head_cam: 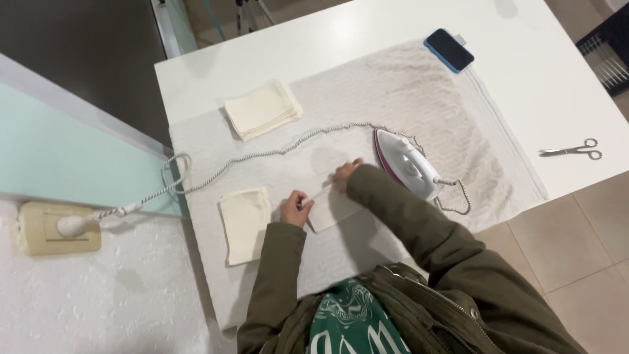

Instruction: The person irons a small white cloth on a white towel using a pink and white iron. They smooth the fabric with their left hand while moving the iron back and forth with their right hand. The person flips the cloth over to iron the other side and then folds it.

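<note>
So there's a big white bench [367, 39] with a pale textured towel [419, 98] spread over most of it, and everything's happening on that. A white and magenta iron [406, 162] lies on the towel just right of the person's hands, its braided cord [262, 155] snaking left across the towel to a plug in a cream wall socket [56, 227]. Top left on the towel sits a stack of folded cream cloths [262, 109], and one single cream cloth [244, 223] lies flat near the front left. Between that and the iron is the cream cloth piece [329, 211] being handled: the left hand [295, 208] has its fingers pinched together on the piece's left edge, the right hand [344, 174] presses down on its top corner, fingers mostly together. Off the towel there's a blue phone [449, 50] at the back and small scissors [571, 150] on the right.
</note>
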